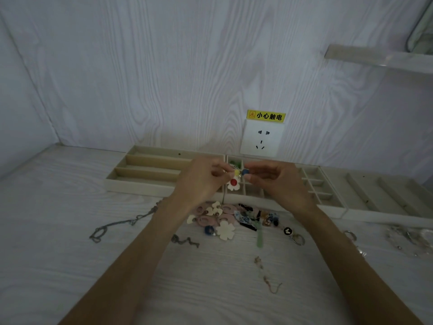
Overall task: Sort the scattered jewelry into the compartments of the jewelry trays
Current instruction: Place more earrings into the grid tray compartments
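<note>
Above the middle jewelry tray [243,198], both hands are raised and meet over its small compartments. The left hand [203,179] pinches a flower earring [233,184], white with a red centre, which hangs below its fingertips. The right hand [276,181] pinches a blue bead [245,171], apparently joined to the same piece. A pile of scattered jewelry [225,219] lies on the table [58,231] just in front of the trays, with a chain [121,222] to its left.

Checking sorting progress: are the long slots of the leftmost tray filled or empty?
Empty where visible: the leftmost tray shows bare lining in its long slots; the left hand hides their right ends.
</note>
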